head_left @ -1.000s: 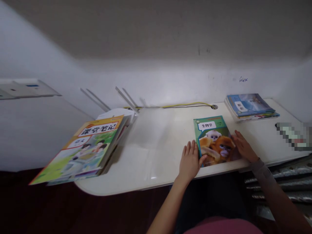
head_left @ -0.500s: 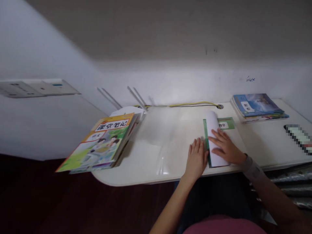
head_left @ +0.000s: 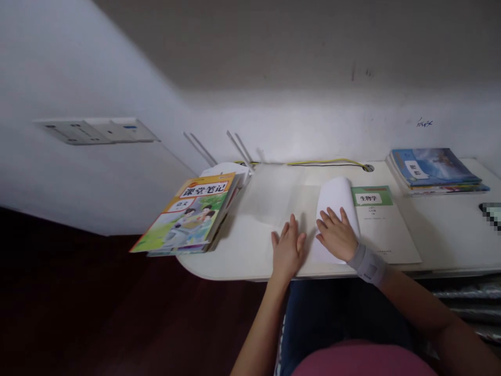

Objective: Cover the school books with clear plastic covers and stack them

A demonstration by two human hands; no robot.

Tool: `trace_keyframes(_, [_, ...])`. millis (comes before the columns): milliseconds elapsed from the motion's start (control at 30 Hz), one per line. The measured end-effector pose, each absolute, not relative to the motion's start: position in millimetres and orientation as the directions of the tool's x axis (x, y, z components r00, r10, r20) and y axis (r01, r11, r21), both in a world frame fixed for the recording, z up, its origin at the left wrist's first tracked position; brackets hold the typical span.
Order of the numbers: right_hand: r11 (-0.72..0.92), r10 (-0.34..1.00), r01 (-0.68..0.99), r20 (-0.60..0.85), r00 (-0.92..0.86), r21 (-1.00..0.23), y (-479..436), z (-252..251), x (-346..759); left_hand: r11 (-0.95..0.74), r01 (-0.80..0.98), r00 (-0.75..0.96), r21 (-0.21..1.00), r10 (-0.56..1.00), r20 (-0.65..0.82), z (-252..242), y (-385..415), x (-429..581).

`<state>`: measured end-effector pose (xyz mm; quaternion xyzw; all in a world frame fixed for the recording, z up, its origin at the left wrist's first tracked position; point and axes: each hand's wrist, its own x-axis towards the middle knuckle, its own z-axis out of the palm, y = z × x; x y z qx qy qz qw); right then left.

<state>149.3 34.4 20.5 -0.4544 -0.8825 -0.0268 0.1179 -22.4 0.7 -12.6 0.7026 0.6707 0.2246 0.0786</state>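
Note:
A book lies open on the white desk (head_left: 227, 263), its title page (head_left: 385, 230) with a green band facing up on the right. The white inner side of its turned front cover (head_left: 334, 196) lies to the left, bulging up at the fold. My right hand (head_left: 337, 235) rests flat on that white side with fingers spread. Left of the cover, my left hand (head_left: 288, 249) is by the desk surface, fingers apart and holding nothing. A translucent sheet (head_left: 270, 193) stretches out beyond my left hand, partly reaching toward the book.
A stack of books (head_left: 183, 214) overhangs the desk's left edge, in front of a white router (head_left: 219, 168) with several antennas. More books (head_left: 434, 167) are piled at the back right. A phone (head_left: 492, 213), pixelated, lies at the far right. Yellow cable (head_left: 324, 161) runs along the wall.
The white cover side has swung over to the left, baring more of the title page. Both hands have moved left, and my left hand has come off the book's edge. The view has shifted.

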Motion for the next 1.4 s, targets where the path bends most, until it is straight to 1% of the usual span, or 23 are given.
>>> trace_keyframes(67, [0.585,0.799,0.809,0.216,-0.562,-0.062,33.8,19.6,144.2,-0.113,0.9,-0.005,0.421,0.963,0.27,-12.7,0.2,-21.8])
trace_keyframes(167, [0.589,0.8,0.804,0.197,-0.567,-0.078,33.3,19.7,140.4,-0.154,0.915,0.002,0.372,0.926,0.378,-8.6,-5.1,-14.8])
trace_keyframes(300, [0.612,0.788,0.784,0.166,-0.593,-0.105,33.5,20.0,139.2,-0.28,0.911,0.102,0.303,0.865,0.491,-1.0,-23.5,4.3])
trace_keyframes(367, [0.62,0.783,0.778,0.156,-0.603,-0.103,34.4,19.5,140.2,-0.334,0.898,0.156,0.288,0.852,0.499,-0.1,-34.1,13.3])
trace_keyframes(533, [0.65,0.758,0.757,0.119,-0.641,-0.067,36.1,17.8,149.9,-0.393,0.89,0.265,0.23,0.859,0.438,-9.7,-48.2,19.2])
trace_keyframes(667, [0.698,0.714,0.715,0.124,-0.689,-0.045,34.2,17.0,157.1,-0.453,0.85,0.309,0.268,0.843,0.441,-17.1,-48.1,12.8])
trace_keyframes(767, [0.699,0.712,0.714,0.135,-0.689,-0.036,32.0,14.0,155.4,-0.417,0.861,0.271,0.291,0.861,0.431,-19.4,-47.5,7.5])
trace_keyframes(900, [0.673,0.735,0.739,0.138,-0.664,-0.028,31.8,9.0,145.1,-0.237,0.935,0.103,0.264,0.894,0.436,-24.7,-48.2,-1.0])
trace_keyframes(967, [0.659,0.747,0.752,0.136,-0.651,-0.024,33.0,7.8,139.2,-0.176,0.954,0.054,0.241,0.896,0.441,-27.9,-48.8,-4.9])
trace_keyframes(1167, [0.622,0.78,0.781,0.134,-0.611,-0.056,30.2,7.3,127.2,-0.155,0.96,0.036,0.232,0.894,0.447,-32.0,-49.3,-5.3])
trace_keyframes(1300, [0.686,0.726,0.725,0.126,-0.676,-0.062,24.4,6.3,129.0,-0.155,0.972,0.062,0.178,0.895,0.442,-32.6,-49.4,-4.5])
trace_keyframes(1400, [0.722,0.691,0.691,0.101,-0.716,-0.04,27.0,7.1,139.9,-0.204,0.967,0.123,0.155,0.9,0.417,-29.9,-48.9,-13.0])
